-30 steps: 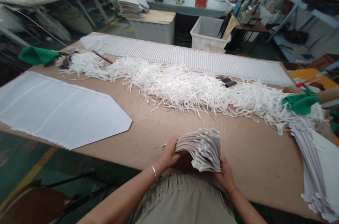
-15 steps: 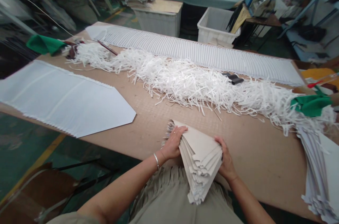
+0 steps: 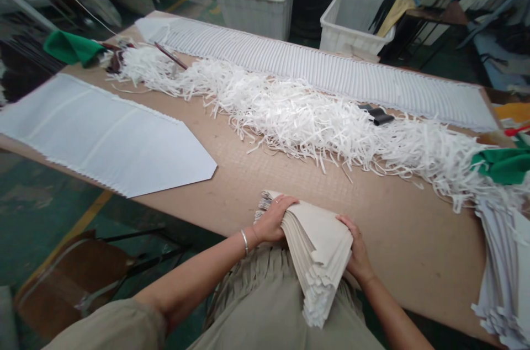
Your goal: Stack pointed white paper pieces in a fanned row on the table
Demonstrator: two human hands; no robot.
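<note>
A thick stack of off-white paper sheets [image 3: 318, 248] lies over the near edge of the brown table [image 3: 397, 239], its pointed end hanging down toward my lap. My left hand [image 3: 274, 218] is closed around the stack's left side, fingers on top. My right hand [image 3: 355, 250] grips the right side, with its fingers curled over the top sheet. A bracelet shows on my left wrist.
A long heap of white paper strips [image 3: 314, 123] runs across the table's middle. A fanned white sheet row [image 3: 103, 140] lies at left, another row [image 3: 331, 74] along the far edge, more sheets [image 3: 503, 278] at right. Green cloth [image 3: 68, 47] and white bins [image 3: 351, 24] lie beyond.
The stack was bent up and fanned on the table a second ago; both hands have since turned it flat with its pointed end over the edge. It has barely moved in the last half second.
</note>
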